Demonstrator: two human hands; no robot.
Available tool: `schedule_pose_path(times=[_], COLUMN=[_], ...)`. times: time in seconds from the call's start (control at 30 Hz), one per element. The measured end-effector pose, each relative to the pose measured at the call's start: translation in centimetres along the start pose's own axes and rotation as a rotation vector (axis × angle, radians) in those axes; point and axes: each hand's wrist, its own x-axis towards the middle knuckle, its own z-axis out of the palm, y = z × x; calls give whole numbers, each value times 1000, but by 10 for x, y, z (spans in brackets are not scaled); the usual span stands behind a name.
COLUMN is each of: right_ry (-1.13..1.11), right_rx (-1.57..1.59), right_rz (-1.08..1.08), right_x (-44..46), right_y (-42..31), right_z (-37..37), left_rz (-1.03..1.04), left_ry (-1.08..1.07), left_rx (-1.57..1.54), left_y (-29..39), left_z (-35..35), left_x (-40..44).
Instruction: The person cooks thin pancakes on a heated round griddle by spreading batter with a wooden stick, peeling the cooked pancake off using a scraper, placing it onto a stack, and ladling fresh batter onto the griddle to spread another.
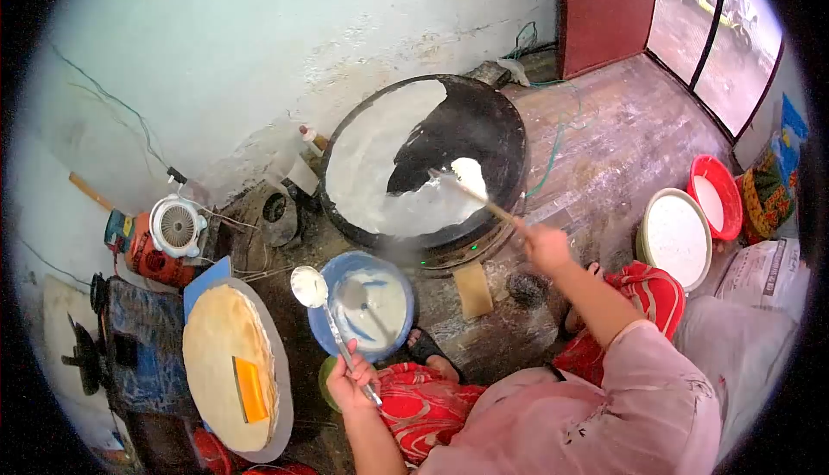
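Observation:
My right hand (pixel 546 248) is closed around the handle of a wooden batter spreader (pixel 494 207). Its far end rests in white batter (pixel 367 160) on a large round black griddle (pixel 458 125). The batter covers the griddle's left side and curves along the near edge, with a thick lump beside the spreader's tip. My left hand (pixel 352 380) grips the handle of a metal ladle (pixel 309 287), whose bowl is coated with batter. The ladle's bowl hangs near the left rim of a blue basin (pixel 407 300) that holds more batter.
A stack of thin flatbreads (pixel 211 328) with an orange scraper (pixel 251 390) on top stands at left. Behind it are a white blower (pixel 178 225) and cables. A beige bucket (pixel 645 246) and a red basin (pixel 736 203), both with white contents, stand at right.

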Motion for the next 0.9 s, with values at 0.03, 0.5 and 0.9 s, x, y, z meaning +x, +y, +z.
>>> schedule_pose_path(times=[0.03,0.5,0.9], right_ry=[-5,-164,-143], right_rx=[-36,-195,-130], right_rz=[98,2,-109], right_x=[14,61,111], right_y=[10,103,170], right_z=[-9,-36,-40], left_rz=[10,81,115], left_ry=[1,121,128], left_rx=[24,61,116], left_y=[0,-22,-39], left_z=[0,23,41], left_x=[1,21,44])
